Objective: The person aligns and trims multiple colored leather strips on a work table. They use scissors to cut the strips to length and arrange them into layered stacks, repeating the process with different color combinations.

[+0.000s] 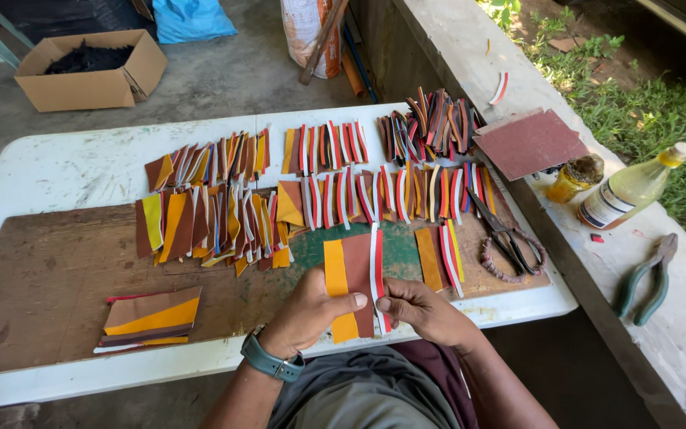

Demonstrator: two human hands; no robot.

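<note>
Now | L hand [305,311] + R hand [421,308] both pinch the orange-brown-red striped flat piece [356,282] at desk's near edge | keep strip edges flush, grip firm.

Open board [49,278] at near left, broken only by a small stack of cut pieces [152,318]. Far side blocked by dense rows of coloured strips [311,191]. Right side crowded by scissors [506,238]; bottles [629,191] and pliers [649,278] beyond.
</note>
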